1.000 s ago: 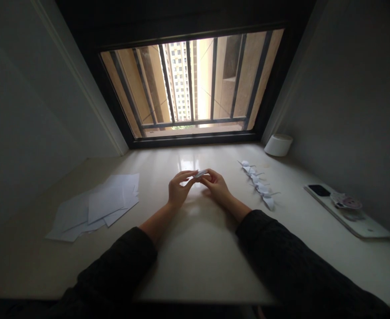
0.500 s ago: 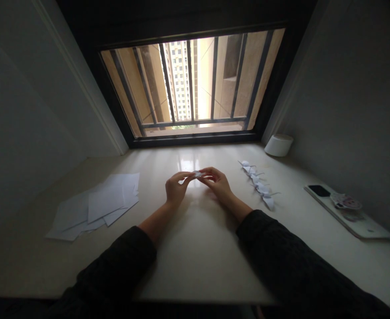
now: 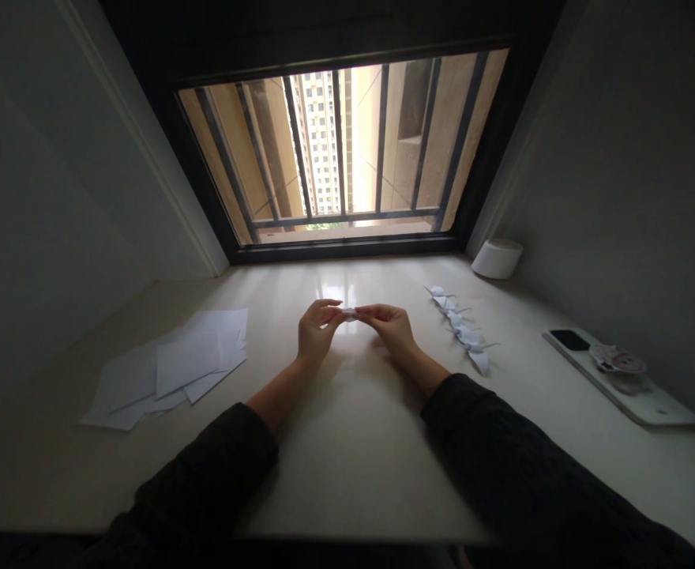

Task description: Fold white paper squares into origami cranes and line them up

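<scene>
A small folded piece of white paper (image 3: 349, 314) is pinched between my two hands, just above the pale countertop (image 3: 347, 442). My left hand (image 3: 317, 328) grips its left end between thumb and a finger, while another finger is lifted off above. At the right end, my right hand (image 3: 390, 322) pinches the paper with thumb and fingertips. Much of the folded shape is covered by the fingers, so its exact form is unclear. Right of my right hand stands a row of several folded paper cranes (image 3: 457, 325).
Square white paper sheets (image 3: 190, 365) lie in a loose, overlapping pile on the left. A phone (image 3: 620, 383) with a round cartoon grip rests on the right. A white cylindrical object (image 3: 497, 259) stands in the back right corner, beside the barred window (image 3: 341, 150).
A finger of my left hand has lifted off the paper. My right fingers have flattened and dropped slightly, and the paper sits a little lower. Everything else stays put.
</scene>
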Demonstrator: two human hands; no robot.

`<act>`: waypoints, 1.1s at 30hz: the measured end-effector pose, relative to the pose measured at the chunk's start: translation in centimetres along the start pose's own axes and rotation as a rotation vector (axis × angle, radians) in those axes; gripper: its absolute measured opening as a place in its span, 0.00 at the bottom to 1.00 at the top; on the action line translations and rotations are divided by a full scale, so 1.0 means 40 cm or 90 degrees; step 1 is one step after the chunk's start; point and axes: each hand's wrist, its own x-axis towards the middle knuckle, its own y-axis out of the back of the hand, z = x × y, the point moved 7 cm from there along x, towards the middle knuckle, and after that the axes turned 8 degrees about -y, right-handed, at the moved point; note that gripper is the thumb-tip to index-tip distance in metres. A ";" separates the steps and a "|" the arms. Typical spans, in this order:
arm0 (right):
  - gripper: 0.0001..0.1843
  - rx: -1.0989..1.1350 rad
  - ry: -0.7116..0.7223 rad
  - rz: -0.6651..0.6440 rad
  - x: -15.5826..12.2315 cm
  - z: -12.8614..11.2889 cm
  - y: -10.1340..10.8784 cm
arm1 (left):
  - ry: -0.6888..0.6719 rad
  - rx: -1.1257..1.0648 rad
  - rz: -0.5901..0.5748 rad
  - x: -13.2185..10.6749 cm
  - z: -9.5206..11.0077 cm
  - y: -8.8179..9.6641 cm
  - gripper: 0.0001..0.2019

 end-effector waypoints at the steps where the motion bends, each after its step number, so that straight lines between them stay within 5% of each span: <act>1: 0.15 0.017 -0.001 -0.003 0.001 0.002 -0.001 | 0.008 -0.015 0.002 -0.001 -0.002 -0.002 0.16; 12: 0.16 0.061 -0.035 -0.002 0.003 0.012 -0.006 | 0.101 -0.026 0.010 -0.005 -0.027 -0.002 0.16; 24: 0.20 -0.138 0.078 -0.090 0.003 -0.010 -0.025 | 0.192 -0.027 0.025 -0.001 -0.063 0.020 0.25; 33: 0.16 -0.173 0.126 -0.023 -0.011 -0.033 -0.016 | 0.169 0.018 -0.068 0.004 -0.067 -0.001 0.17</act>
